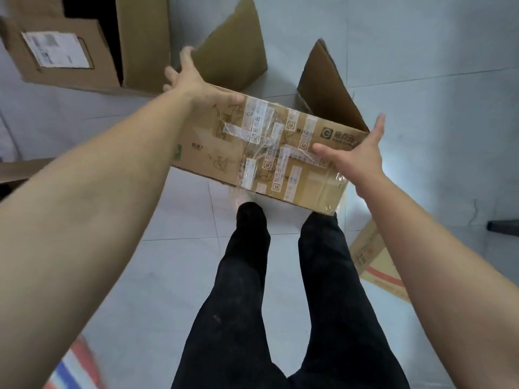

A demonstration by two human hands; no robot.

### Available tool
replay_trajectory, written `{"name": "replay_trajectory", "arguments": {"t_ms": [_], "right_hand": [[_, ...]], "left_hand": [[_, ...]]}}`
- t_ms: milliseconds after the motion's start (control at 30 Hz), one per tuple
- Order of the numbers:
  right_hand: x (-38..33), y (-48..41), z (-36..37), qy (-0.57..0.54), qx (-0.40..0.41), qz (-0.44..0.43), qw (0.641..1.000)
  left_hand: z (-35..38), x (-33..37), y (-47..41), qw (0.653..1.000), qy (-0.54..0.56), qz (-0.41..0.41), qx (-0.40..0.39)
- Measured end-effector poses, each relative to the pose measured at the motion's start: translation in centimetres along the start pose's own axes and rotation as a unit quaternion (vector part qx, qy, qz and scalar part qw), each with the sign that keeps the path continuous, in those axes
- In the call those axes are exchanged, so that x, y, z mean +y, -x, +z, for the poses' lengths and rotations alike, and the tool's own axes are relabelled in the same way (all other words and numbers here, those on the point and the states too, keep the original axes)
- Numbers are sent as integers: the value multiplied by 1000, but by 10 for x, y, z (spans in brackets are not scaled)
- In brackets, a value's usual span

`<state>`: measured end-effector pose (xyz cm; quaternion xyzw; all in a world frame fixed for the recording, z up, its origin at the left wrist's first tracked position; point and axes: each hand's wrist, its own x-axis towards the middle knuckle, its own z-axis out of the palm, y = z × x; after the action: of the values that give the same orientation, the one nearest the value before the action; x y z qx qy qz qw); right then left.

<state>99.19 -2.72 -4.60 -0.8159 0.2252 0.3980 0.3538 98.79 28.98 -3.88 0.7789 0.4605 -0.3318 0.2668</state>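
Observation:
I hold a brown cardboard box (213, 141) in the air between both hands, above my legs. Its near face is covered with several strips of clear and printed tape. Two flaps (328, 88) stand open on its far side. My left hand (193, 82) presses the box's left end, with the thumb on the taped face and the fingers spread past the far edge. My right hand (362, 155) presses the right end, thumb lying on the taped face and fingers straight along the side.
A large open cardboard box (67, 51) with a white label stands at the upper left on the grey tiled floor (438, 80). Flattened cardboard with red print (373, 262) lies at the right. A red, white and blue striped thing (75, 369) lies at the bottom left. My legs (280, 304) are in black trousers.

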Motion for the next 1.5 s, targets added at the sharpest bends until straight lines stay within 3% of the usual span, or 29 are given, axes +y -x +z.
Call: {"name": "replay_trajectory", "arguments": {"t_ms": [133,300,500,700,833,1100,1333,1500], "right_hand": [[-5,-5,1,39,-9,-13,999],[-12,-10,19,57,-25,-18,998],[-18,-1,26,125,2,-89,988],[-48,45,23,102,30,-138,985],[-85,90,13,165,23,-226,960],[-132,236,-6,220,-79,-433,870],[-142,436,14,204,-185,-595,755],[-91,576,39,183,-261,-671,670]], "left_hand": [[0,-33,1,999,7,42,-7],[-1,-67,-1,997,69,34,-15],[12,-107,19,989,139,-12,37],[7,-130,76,971,215,-21,104],[-20,-143,133,949,262,-33,170],[-49,-207,347,849,345,-108,385],[-58,-293,571,719,386,-228,531],[-29,-361,727,627,390,-289,609]]}}
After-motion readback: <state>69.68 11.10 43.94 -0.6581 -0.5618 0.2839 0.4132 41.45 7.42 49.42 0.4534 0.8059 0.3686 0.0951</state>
